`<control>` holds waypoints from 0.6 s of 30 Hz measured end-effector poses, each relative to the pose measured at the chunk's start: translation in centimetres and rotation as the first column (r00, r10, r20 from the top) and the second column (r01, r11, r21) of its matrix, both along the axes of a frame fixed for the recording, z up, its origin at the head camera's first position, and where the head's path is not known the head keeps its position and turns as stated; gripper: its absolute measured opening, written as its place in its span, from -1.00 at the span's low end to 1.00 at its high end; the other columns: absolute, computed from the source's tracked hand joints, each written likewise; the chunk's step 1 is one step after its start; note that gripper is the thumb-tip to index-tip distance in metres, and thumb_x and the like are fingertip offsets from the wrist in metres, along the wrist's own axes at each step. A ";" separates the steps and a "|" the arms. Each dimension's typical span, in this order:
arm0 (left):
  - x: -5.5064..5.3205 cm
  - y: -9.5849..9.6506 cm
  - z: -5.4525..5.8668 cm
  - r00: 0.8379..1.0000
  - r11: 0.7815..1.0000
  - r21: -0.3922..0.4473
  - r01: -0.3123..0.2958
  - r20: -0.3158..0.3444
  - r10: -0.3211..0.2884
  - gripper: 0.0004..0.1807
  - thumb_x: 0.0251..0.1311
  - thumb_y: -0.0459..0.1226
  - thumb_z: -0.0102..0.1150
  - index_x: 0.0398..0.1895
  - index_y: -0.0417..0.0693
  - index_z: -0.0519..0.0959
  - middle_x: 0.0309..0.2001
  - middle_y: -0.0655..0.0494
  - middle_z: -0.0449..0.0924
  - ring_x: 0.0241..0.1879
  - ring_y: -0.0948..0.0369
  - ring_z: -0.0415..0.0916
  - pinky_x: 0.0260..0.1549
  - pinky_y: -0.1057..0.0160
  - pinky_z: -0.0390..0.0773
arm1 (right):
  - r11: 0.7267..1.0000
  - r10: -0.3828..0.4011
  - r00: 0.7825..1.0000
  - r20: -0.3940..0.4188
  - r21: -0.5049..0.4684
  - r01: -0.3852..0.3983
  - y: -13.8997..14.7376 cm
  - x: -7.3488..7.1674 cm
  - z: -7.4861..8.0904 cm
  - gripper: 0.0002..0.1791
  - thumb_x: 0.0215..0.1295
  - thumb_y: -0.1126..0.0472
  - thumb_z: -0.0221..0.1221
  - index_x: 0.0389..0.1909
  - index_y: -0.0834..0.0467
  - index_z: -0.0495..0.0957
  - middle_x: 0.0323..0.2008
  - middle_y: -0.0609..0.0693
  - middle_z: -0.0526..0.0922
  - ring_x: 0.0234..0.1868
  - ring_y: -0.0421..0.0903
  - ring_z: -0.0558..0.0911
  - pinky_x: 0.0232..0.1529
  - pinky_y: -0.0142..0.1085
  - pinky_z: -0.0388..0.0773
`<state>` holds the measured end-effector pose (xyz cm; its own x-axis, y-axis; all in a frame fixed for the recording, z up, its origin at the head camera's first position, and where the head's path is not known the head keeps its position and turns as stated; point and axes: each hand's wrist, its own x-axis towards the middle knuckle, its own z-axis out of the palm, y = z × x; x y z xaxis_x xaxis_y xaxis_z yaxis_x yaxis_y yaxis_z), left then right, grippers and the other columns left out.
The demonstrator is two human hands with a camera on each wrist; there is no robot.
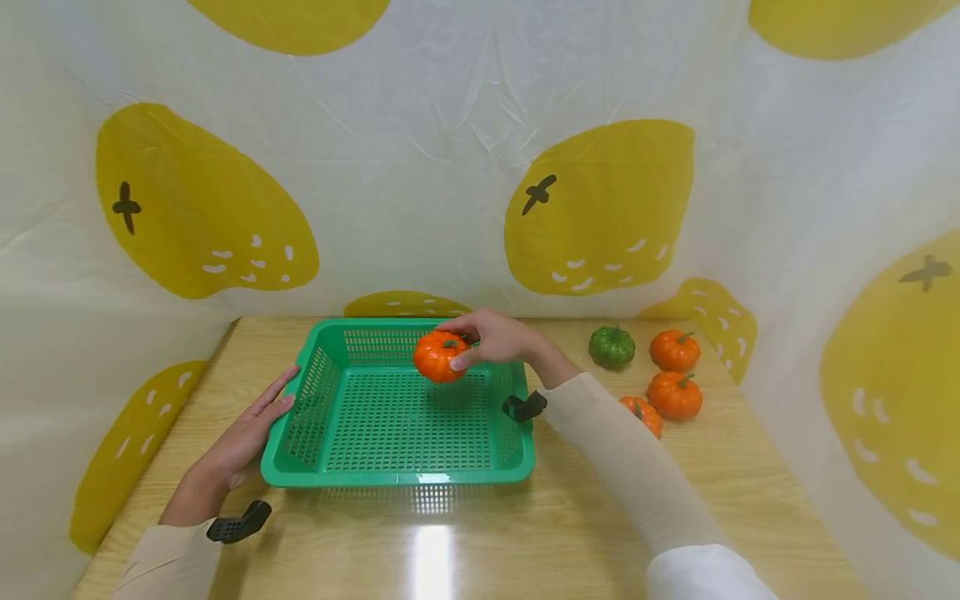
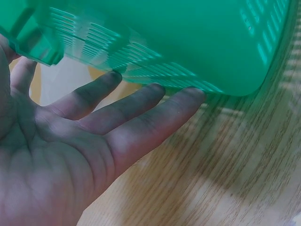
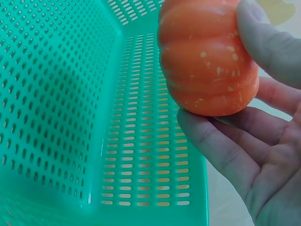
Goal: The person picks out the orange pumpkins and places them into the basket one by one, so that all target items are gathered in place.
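Observation:
An orange toy pumpkin [image 1: 437, 357] with a green stem is gripped by my right hand [image 1: 497, 335], above the inside of a green plastic basket [image 1: 412, 479]. In the right wrist view the thumb and fingers wrap the pumpkin [image 3: 207, 61] from the side, and the basket's slotted wall [image 3: 141, 141] lies beyond it. My left hand [image 1: 251, 433] rests against the basket's left side. Its fingers are nearly straight in the left wrist view, where the fingertips [image 2: 192, 93] touch the outer wall [image 2: 155, 66]. No other item shows inside the basket.
Right of the basket, a green pumpkin [image 1: 612, 347] stands on the wooden table [image 1: 720, 492] beside orange pumpkins [image 1: 675, 395]. One orange pumpkin [image 1: 647, 417] is partly hidden by my right sleeve. A white curtain [image 1: 420, 167] printed with yellow fruit hangs behind.

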<state>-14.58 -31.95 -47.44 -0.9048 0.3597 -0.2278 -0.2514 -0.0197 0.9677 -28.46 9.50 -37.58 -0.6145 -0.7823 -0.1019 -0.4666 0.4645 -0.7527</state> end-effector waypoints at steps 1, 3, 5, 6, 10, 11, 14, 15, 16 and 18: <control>0.0 0.0 0.0 1.000 1.000 0.001 0.001 0.000 -0.001 -0.33 0.70 0.01 -0.32 0.69 0.59 -0.29 0.23 0.38 0.42 0.08 0.15 0.67 0.00 -0.04 0.73 | 1.000 -0.001 1.000 0.000 0.002 0.001 -0.1 0.0 0.0 -0.28 0.30 0.23 0.41 0.47 0.21 0.44 0.26 0.11 0.68 0.17 -0.02 0.69 0.30 -0.13 0.57; -0.1 0.0 0.0 1.000 1.000 0.004 0.003 0.000 -0.003 -0.34 0.70 0.01 -0.33 0.69 0.58 -0.29 0.23 0.36 0.42 0.08 0.15 0.67 -0.01 -0.04 0.73 | 1.000 -0.004 1.000 -0.001 0.007 0.004 -0.3 -0.1 -0.1 -0.28 0.29 0.23 0.41 0.47 0.20 0.44 0.25 0.10 0.68 0.16 -0.03 0.69 0.30 -0.15 0.57; -0.1 -0.1 -0.1 1.000 1.000 0.007 0.005 0.000 -0.005 -0.34 0.70 0.00 -0.33 0.69 0.58 -0.29 0.23 0.36 0.42 0.08 0.15 0.67 -0.01 -0.04 0.73 | 1.000 -0.007 1.000 0.000 0.010 0.007 -0.5 -0.1 -0.2 -0.27 0.29 0.22 0.42 0.47 0.20 0.44 0.26 0.09 0.68 0.17 -0.04 0.69 0.31 -0.16 0.56; -0.1 -0.1 -0.1 1.000 1.000 0.008 0.005 0.001 -0.005 -0.34 0.70 0.00 -0.33 0.69 0.59 -0.29 0.23 0.36 0.43 0.08 0.15 0.67 -0.01 -0.03 0.73 | 1.000 -0.008 1.000 -0.001 0.011 0.008 -0.6 -0.1 -0.2 -0.27 0.29 0.22 0.42 0.47 0.20 0.44 0.25 0.09 0.68 0.17 -0.04 0.69 0.31 -0.16 0.56; -0.1 -0.2 -0.2 1.000 1.000 0.004 0.003 0.000 -0.003 -0.34 0.70 0.00 -0.33 0.69 0.58 -0.29 0.22 0.34 0.44 0.07 0.15 0.68 -0.01 -0.02 0.74 | 1.000 -0.006 1.000 0.000 0.006 0.006 -1.0 -0.1 -0.3 -0.29 0.30 0.22 0.41 0.46 0.21 0.45 0.24 0.10 0.69 0.16 -0.03 0.70 0.30 -0.15 0.57; -0.1 -0.2 -0.2 1.000 1.000 0.000 0.002 -0.004 -0.002 -0.34 0.70 0.01 -0.33 0.69 0.57 -0.29 0.22 0.32 0.45 0.06 0.14 0.68 -0.02 -0.02 0.74 | 1.000 -0.006 1.000 -0.001 0.002 0.006 -1.1 0.0 -0.3 -0.30 0.30 0.22 0.41 0.46 0.22 0.45 0.23 0.11 0.69 0.15 -0.02 0.70 0.30 -0.15 0.57; -0.1 -0.1 -0.2 1.000 1.000 -0.014 -0.001 -0.019 0.001 -0.33 0.70 0.01 -0.33 0.70 0.55 -0.29 0.22 0.30 0.45 0.05 0.14 0.69 -0.03 -0.02 0.74 | 1.000 -0.016 1.000 -0.015 -0.002 0.016 -1.4 0.0 -0.4 -0.30 0.30 0.23 0.41 0.45 0.21 0.46 0.22 0.11 0.69 0.13 -0.02 0.69 0.29 -0.15 0.58; -0.1 -0.1 -0.2 1.000 1.000 -0.018 -0.001 -0.023 0.001 -0.33 0.70 0.01 -0.33 0.70 0.55 -0.29 0.22 0.30 0.44 0.05 0.13 0.69 -0.03 -0.02 0.74 | 1.000 -0.023 1.000 -0.019 -0.002 0.023 -1.5 0.1 -0.4 -0.30 0.29 0.22 0.42 0.45 0.20 0.47 0.22 0.11 0.69 0.13 -0.02 0.69 0.29 -0.15 0.57; -0.1 -0.1 -0.2 1.000 1.000 -0.021 -0.002 -0.025 0.001 -0.33 0.70 0.01 -0.33 0.70 0.54 -0.29 0.23 0.30 0.44 0.05 0.13 0.69 -0.03 -0.03 0.74 | 1.000 -0.028 0.999 -0.023 -0.004 0.028 -1.6 0.0 -0.5 -0.29 0.29 0.22 0.42 0.45 0.20 0.47 0.23 0.11 0.69 0.14 -0.02 0.69 0.29 -0.14 0.57; -0.1 -0.1 -0.2 1.000 1.000 -0.028 -0.004 -0.025 0.003 -0.33 0.70 0.01 -0.33 0.70 0.54 -0.29 0.24 0.31 0.42 0.05 0.13 0.69 -0.03 -0.03 0.74 | 0.999 -0.039 0.999 -0.034 -0.008 0.038 -1.7 0.0 -0.6 -0.29 0.28 0.21 0.43 0.45 0.19 0.47 0.24 0.11 0.69 0.14 -0.02 0.69 0.30 -0.12 0.58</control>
